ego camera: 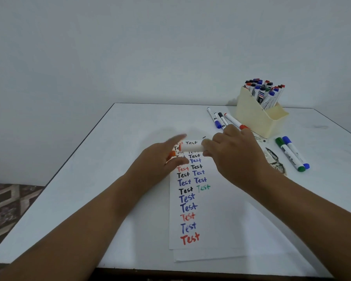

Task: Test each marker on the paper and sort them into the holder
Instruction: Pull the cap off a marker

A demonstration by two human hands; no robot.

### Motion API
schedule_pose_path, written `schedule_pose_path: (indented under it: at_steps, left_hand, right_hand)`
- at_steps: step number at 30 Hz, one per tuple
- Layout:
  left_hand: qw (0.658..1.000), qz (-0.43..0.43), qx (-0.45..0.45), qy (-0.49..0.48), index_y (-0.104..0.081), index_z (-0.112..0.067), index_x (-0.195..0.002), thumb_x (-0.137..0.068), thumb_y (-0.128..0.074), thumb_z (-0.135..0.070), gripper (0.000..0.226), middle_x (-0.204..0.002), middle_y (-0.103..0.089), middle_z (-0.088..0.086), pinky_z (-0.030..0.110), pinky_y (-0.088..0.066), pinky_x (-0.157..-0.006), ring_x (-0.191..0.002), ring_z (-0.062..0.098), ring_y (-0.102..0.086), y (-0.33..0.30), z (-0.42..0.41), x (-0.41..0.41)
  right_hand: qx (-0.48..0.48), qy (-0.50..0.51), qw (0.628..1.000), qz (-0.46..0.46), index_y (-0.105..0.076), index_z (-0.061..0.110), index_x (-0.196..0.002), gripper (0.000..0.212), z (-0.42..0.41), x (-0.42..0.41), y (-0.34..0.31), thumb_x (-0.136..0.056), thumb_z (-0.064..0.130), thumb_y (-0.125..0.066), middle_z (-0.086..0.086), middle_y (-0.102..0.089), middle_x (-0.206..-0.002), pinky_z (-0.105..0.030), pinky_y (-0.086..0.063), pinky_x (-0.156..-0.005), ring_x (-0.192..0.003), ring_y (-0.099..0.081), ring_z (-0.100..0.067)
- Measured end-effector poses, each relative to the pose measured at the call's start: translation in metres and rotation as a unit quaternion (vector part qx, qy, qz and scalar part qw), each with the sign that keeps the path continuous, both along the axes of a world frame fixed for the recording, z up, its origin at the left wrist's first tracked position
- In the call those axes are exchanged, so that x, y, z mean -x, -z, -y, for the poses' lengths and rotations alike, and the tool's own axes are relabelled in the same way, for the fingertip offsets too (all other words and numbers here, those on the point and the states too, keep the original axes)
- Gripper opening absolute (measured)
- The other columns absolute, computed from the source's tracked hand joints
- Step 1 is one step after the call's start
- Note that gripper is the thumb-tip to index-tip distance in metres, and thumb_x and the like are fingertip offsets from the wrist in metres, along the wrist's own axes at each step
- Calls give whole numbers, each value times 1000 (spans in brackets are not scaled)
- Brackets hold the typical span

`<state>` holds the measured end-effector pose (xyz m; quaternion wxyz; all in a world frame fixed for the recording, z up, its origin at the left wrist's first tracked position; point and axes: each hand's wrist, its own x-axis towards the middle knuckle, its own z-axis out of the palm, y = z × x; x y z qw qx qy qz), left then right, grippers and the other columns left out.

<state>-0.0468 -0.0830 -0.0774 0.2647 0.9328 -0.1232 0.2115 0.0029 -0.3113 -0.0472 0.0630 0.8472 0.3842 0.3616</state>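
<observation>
White barrel, orange at the tip end: the marker is held level over the top of the paper, above the rows of "Test". The right hand grips its right end, fingers curled round the barrel. The left hand sits at the tip end, fingers loosely spread and blurred; an orange cap shows at its fingers, but whether it is pinched there cannot be told. Judged step: cap coming off or going back on.

The holder stands at the far right, packed with capped markers. Four loose markers lie just left of it; a green and blue pair lies near the right hand. All rest on the white table.

Risks: a bare tip so near the sheet could streak the written rows if the hands dip. A loose cap could roll off the table. A misaligned cap would leave the tip to dry.
</observation>
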Motion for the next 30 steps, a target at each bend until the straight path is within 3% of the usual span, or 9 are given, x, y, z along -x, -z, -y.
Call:
schedule_pose_path:
  at_steps: [3, 5, 7, 11, 13, 20, 24, 27, 30]
  left_hand:
    - [993, -55, 100, -8, -29, -37, -143, -100, -52, -38, 50, -103, -54, -9, 19, -44, -80, -98, 6, -56, 0, 1, 2]
    - [990, -65, 123, -8, -33, -33, -130, -104, -45, -32, 29, -115, -57, -10, 24, -52, -83, -105, 10, -60, 1, 2, 0]
    - [988, -86, 127, -15, -37, -31, -116, -104, -45, -31, 15, -122, -62, -9, 30, -58, -82, -104, 13, -64, 0, 2, -2]
    - [997, -43, 61, -22, -47, -28, -115, -104, -46, -28, 11, -117, -66, -8, 10, -47, -74, -94, 8, -62, 1, -1, -1]
    - [997, -32, 61, -23, -46, -30, -111, -104, -47, -27, 8, -106, -64, -12, 5, -42, -66, -85, 4, -60, 0, 0, 2]
    - [996, -29, 79, -19, -44, -31, -108, -102, -51, -25, 11, -92, -59, -17, 4, -41, -67, -80, -4, -58, -4, 2, 5]
    - [998, -27, 49, -3, -47, -29, -110, -102, -50, -22, 11, -95, -62, -12, 8, -40, -67, -82, 2, -58, -2, 1, 6]
    - [999, -23, 48, 12, -50, -24, -112, -102, -46, -15, 14, -97, -65, -10, 15, -43, -74, -84, 5, -59, 0, -1, 7]
    - [999, -46, 25, 8, -42, -32, -106, -103, -43, -15, 18, -93, -59, -14, 17, -43, -72, -86, 4, -56, 1, -1, 8]
  right_hand:
    - [-167, -15, 975, -144, -61, 18, -96, 14, 0, 2, -5, -97, 32, -63, 1, -62, -73, -39, -49, -62, -74, -57, -22]
    - [-324, -55, 881, -342, -55, 25, -103, 13, -2, 6, -11, -96, 33, -64, 8, -70, -90, -35, -54, -75, -89, -68, -10]
    - [-429, -114, 771, -457, -55, 27, -101, 18, -6, 11, -15, -92, 29, -70, 8, -76, -99, -40, -56, -87, -98, -71, -8]
    - [-549, -208, 607, -536, -65, 7, -102, 26, -10, 16, -15, -79, 12, -76, -13, -75, -104, -57, -54, -96, -102, -72, -34]
    - [-573, -216, 566, -552, -65, -1, -104, 25, -13, 20, -14, -81, 4, -73, -23, -72, -103, -57, -54, -97, -101, -72, -37]
    - [-549, -168, 643, -506, -71, 13, -96, 30, -21, 30, -12, -71, 25, -82, -11, -74, -91, -55, -60, -85, -90, -74, -31]
    - [-503, -131, 703, -485, -75, 18, -96, 22, -23, 31, -10, -78, 24, -86, 1, -75, -85, -36, -62, -74, -80, -73, -17]
    - [-479, -124, 721, -485, -76, 19, -95, 20, -21, 29, -10, -78, 23, -85, 4, -75, -83, -30, -61, -69, -77, -72, -16]
    - [-443, -113, 744, -487, -76, 19, -92, 18, -18, 25, -10, -77, 23, -86, 5, -74, -83, -21, -56, -62, -74, -70, -12]
